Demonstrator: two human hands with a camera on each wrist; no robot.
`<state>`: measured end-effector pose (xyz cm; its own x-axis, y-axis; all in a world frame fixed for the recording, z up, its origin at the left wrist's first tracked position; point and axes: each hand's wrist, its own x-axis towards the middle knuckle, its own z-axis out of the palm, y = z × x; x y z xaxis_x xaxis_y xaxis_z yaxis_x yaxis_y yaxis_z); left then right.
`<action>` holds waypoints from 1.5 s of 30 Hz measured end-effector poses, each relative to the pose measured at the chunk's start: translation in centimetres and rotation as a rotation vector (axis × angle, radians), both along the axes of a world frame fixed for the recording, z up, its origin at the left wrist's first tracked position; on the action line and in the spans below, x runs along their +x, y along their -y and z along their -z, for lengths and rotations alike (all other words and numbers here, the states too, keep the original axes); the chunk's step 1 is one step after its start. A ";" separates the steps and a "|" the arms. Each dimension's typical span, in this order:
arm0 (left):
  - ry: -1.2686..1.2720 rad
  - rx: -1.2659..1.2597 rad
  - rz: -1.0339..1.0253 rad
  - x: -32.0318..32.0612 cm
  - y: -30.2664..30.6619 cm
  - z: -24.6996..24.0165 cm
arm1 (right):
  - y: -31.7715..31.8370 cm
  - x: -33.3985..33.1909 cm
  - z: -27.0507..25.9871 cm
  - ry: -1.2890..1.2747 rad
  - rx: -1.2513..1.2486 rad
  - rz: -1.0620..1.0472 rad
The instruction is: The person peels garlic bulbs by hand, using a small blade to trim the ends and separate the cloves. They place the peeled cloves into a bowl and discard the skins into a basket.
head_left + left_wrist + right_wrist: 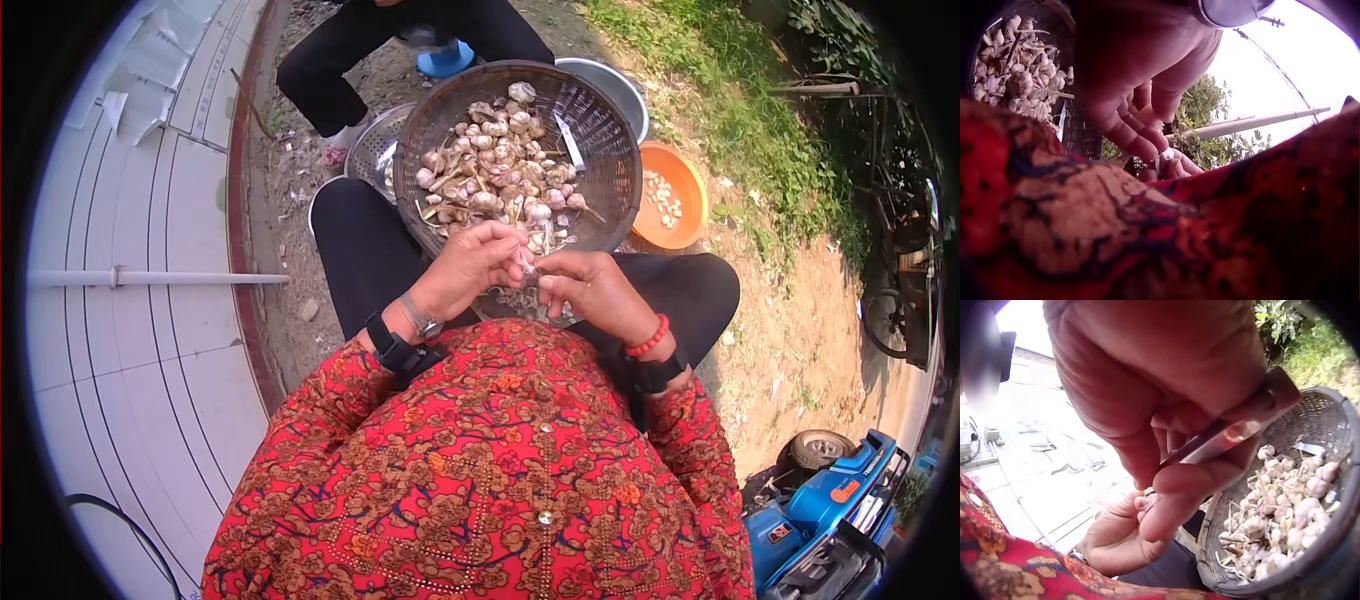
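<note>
Head view, center: left hand (470,268) pinches a garlic clove (1145,503); right hand (598,292) curls its fingers round a blade (1222,439), fingertips at the clove. Basket (622,150) of garlic bulbs (503,165), upper center.

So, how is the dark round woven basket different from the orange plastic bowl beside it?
The dark round woven basket is larger than the orange plastic bowl. The basket's wall is woven; the bowl's looks smooth. The basket holds whitish-purple garlic bulbs, while the bowl holds small pale cloves. Both are open-topped.
</note>
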<state>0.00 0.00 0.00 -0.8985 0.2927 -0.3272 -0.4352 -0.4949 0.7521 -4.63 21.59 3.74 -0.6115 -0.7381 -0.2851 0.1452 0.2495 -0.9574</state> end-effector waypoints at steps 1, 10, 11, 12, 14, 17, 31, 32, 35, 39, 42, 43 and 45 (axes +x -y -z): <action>0.013 0.032 -0.017 0.0 0.1 0.0 | -0.1 0.0 -0.1 -0.004 -0.021 -0.015; 0.122 0.034 -0.111 0.1 0.7 0.9 | -1.9 -0.1 1.9 -0.172 0.168 -0.080; 0.124 0.015 -0.096 0.0 0.6 0.8 | -2.0 -0.2 3.0 -0.376 0.264 -0.112; 0.123 0.012 -0.096 0.0 0.5 0.8 | -1.8 -0.1 2.8 -0.281 0.193 -0.054; 0.118 0.011 -0.100 0.0 0.3 0.8 | -1.3 0.0 1.9 -0.092 0.053 0.056; 0.101 -0.066 -0.041 0.2 0.3 0.5 | -0.3 0.0 1.3 -0.079 -0.053 0.122; -0.038 -0.368 -0.054 0.2 -1.1 0.1 | 1.7 0.8 1.9 -0.219 0.041 0.118; -0.046 -0.371 -0.047 0.2 -1.1 0.2 | 1.8 0.8 1.9 -0.223 0.043 0.115; -0.015 -0.339 -0.014 0.1 -0.9 0.1 | 1.7 0.6 2.4 -0.127 0.041 0.122; 0.103 -0.115 -0.016 0.3 -0.3 0.2 | 1.0 0.6 2.5 -0.090 0.054 0.193; 0.146 -0.033 0.018 0.3 0.0 0.7 | 0.4 0.6 2.8 -0.032 0.049 0.205; 0.154 -0.015 0.023 0.4 0.1 0.8 | 0.2 0.6 2.5 -0.005 0.054 0.215; 0.160 0.019 0.023 0.4 0.1 0.7 | -0.2 0.5 2.0 0.044 0.048 0.220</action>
